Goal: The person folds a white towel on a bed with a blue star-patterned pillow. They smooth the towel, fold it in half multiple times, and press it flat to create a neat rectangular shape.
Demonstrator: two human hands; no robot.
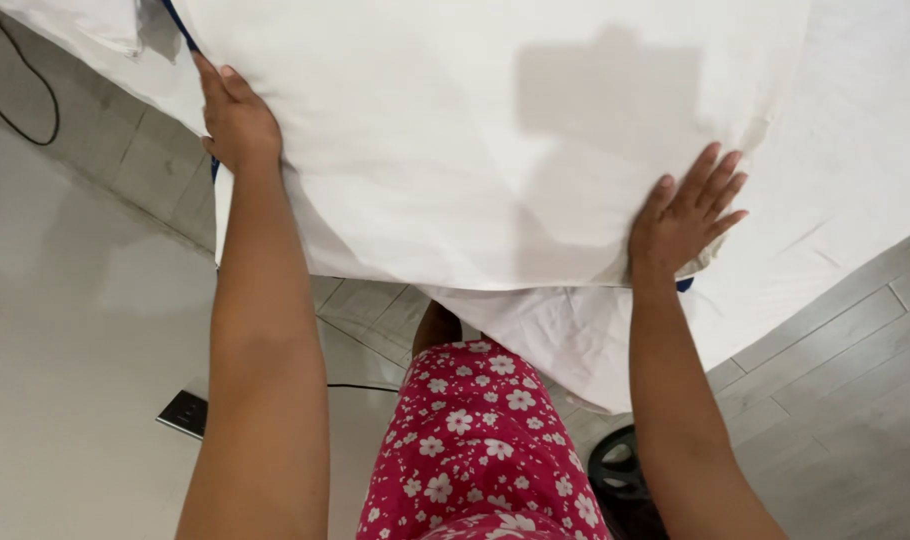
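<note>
Smoothing is best done with flat palms, pushed slowly outward so no folds are left in the white sheet (455, 130). The left hand (237, 118) is laid flat and open on the sheet's left edge. The right hand (687, 215) is spread open near the front edge. Nothing is gripped. The sheet is under both hands and hangs toward the floor (825, 380).

Two hands (237, 120) (687, 215), one white sheet (455, 130), one black cable (15, 90), one floor socket (185, 412).
</note>
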